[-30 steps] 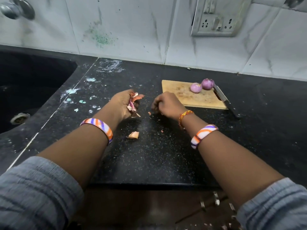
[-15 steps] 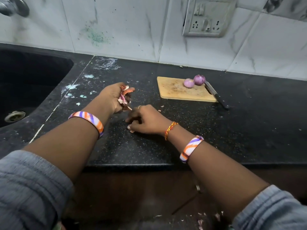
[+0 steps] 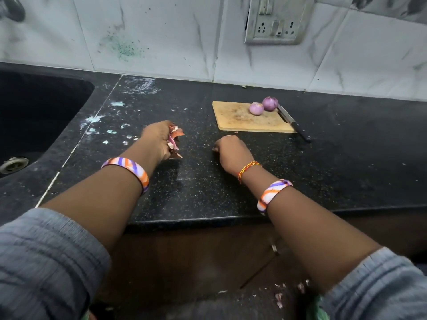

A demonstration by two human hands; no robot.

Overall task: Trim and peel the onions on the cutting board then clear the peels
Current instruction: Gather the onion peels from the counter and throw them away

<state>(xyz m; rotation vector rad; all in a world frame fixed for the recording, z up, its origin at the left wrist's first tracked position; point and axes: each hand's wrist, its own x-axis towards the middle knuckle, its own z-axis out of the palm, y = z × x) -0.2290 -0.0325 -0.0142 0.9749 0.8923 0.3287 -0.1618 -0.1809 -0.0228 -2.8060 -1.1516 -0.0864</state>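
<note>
Two peeled purple onions (image 3: 256, 109) (image 3: 269, 103) sit side by side at the far right of the wooden cutting board (image 3: 233, 118). A knife (image 3: 293, 123) lies along the board's right edge, its black handle on the counter. My left hand (image 3: 157, 139) grips a bunch of reddish onion peels (image 3: 175, 138) just above the black counter, left of the board. My right hand (image 3: 231, 151) rests knuckles-up on the counter in front of the board. Its fingers are curled down to the surface, and what they pinch is hidden.
A black sink (image 3: 34, 112) with a drain (image 3: 13, 163) lies to the left. White smears (image 3: 97, 125) mark the counter near it. A wall socket (image 3: 277, 21) hangs above the board. The counter's front edge (image 3: 208, 219) runs under my forearms, with peel scraps on the floor (image 3: 279, 296).
My right hand reached toward me over a loose peel scrap on the counter, then moved back toward the board; the scrap no longer lies there. The left hand kept hold of its peels.
</note>
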